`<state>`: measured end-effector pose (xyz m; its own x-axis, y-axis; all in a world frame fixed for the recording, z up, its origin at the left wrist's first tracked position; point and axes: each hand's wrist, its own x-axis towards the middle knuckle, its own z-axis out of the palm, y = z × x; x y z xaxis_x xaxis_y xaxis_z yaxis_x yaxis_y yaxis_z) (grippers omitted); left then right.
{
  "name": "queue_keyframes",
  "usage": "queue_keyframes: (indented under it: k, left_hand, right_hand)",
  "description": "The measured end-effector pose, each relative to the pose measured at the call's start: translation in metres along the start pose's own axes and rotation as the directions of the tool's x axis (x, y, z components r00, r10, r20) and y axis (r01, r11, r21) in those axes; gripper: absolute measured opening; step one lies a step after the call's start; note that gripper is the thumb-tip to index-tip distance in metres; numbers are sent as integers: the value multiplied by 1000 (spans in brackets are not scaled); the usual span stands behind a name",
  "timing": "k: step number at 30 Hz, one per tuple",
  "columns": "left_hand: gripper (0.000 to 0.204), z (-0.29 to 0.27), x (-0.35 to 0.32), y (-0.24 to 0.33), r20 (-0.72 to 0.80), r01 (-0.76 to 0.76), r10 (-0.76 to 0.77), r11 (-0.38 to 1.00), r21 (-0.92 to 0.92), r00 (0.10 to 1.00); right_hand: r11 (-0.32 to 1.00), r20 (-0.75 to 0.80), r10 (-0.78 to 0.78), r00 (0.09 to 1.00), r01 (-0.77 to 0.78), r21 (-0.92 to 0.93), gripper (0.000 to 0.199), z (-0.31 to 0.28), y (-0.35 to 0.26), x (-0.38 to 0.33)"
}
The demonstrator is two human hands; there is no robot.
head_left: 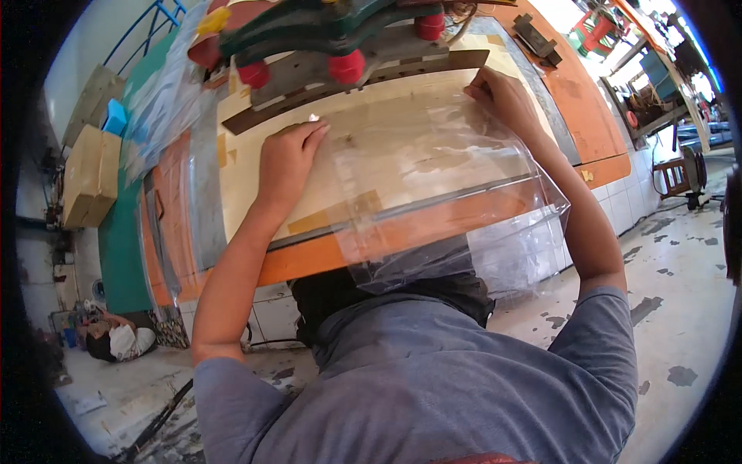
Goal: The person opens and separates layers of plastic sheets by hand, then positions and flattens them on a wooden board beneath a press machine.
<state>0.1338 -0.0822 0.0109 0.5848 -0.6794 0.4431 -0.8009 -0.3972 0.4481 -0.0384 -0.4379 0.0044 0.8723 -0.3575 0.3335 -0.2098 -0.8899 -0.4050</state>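
A clear plastic sheet or bag (440, 158) is stretched between my two hands, and its loose end hangs over the table's front edge against me. My left hand (290, 158) is closed in a pinch at its left edge. Farther right, my right hand (502, 97) is closed, pinching the right edge close to the end of a long dark metal bar (464, 60). The plastic's far edge lies near this bar, which belongs to a press-like machine with a green frame (325, 27) and red knobs (346, 68). Beneath the plastic is a tan sheet (263, 178) with brown tape patches.
The orange tabletop (301, 261) surrounds the work surface. More clear plastic (166, 85) lies at the left, beside cardboard boxes (91, 176). A metal block (537, 40) sits at the far right of the table. Another person (120, 340) is low down at the left.
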Motion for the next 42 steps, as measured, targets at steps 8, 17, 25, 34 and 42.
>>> queue_keyframes:
  k: [8, 17, 25, 34, 42]
  left_hand:
    - [19, 6, 3, 10, 16, 24, -26, 996, 81, 1000]
    - [20, 2, 9, 18, 62, 125, -127, 992, 23, 990]
    - [23, -1, 7, 16, 117, 201, -204, 979, 41, 972]
    - [18, -3, 8, 12, 75, 186, -192, 979, 80, 979]
    - [22, -6, 6, 7, 116, 325, -336, 940, 103, 935]
  right_hand:
    - [987, -32, 122, 992, -125, -104, 22, 0, -17, -8]
    - [978, -116, -53, 992, 28, -206, 9, 2, -17, -11]
    - [996, 138, -46, 989, 57, -74, 22, -35, -23, -15]
    - [986, 149, -84, 985, 103, -127, 33, -24, -14, -19]
    - [984, 54, -113, 992, 120, -129, 29, -16, -14, -17]
